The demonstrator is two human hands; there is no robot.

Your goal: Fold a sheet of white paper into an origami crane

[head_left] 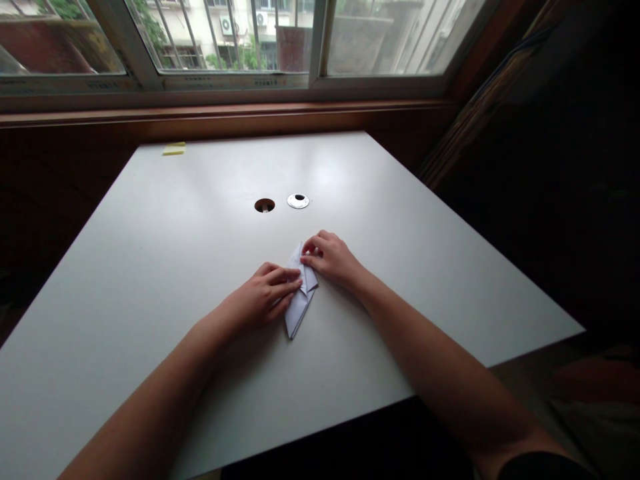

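A folded white paper (300,307), long and pointed at its near end, lies on the white table (150,267) in front of me. My left hand (265,293) rests on the paper's left side, fingers laid flat and pressing it down. My right hand (330,257) is at the paper's upper right, its fingers curled and pinching a fold at the top edge. Both hands hide the middle part of the paper.
A round cable hole (265,205) and a white ring-shaped cap (298,201) lie beyond the hands. Yellow sticky notes (173,150) sit at the far left corner. A window with bars runs behind the table; dark floor lies to the right.
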